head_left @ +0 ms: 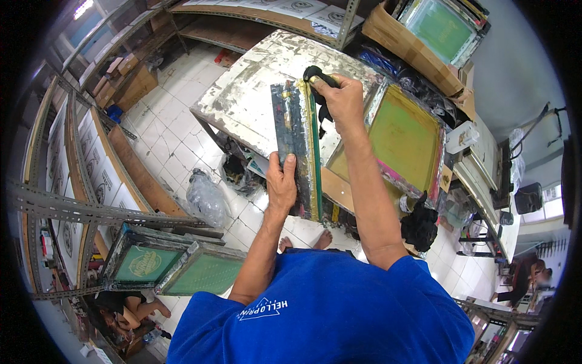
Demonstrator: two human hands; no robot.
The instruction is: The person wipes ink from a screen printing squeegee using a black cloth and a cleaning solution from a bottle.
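A long screen-printing squeegee with a paint-stained handle and a green blade edge is held up in front of me, its length running away from me. My left hand is closed round its left side, thumb on top. A bunched black cloth is pinched in my right hand, pressed against the far end of the blade, where yellowish ink shows. Part of the cloth hangs down behind the squeegee. Below and beyond is a white table with worn, stained paint.
Framed printing screens lie to the right, with a black cloth heap nearer me. A cardboard box holds more screens. Racks of printed sheets stand left, near a plastic bag. Other people are at the lower left and far right.
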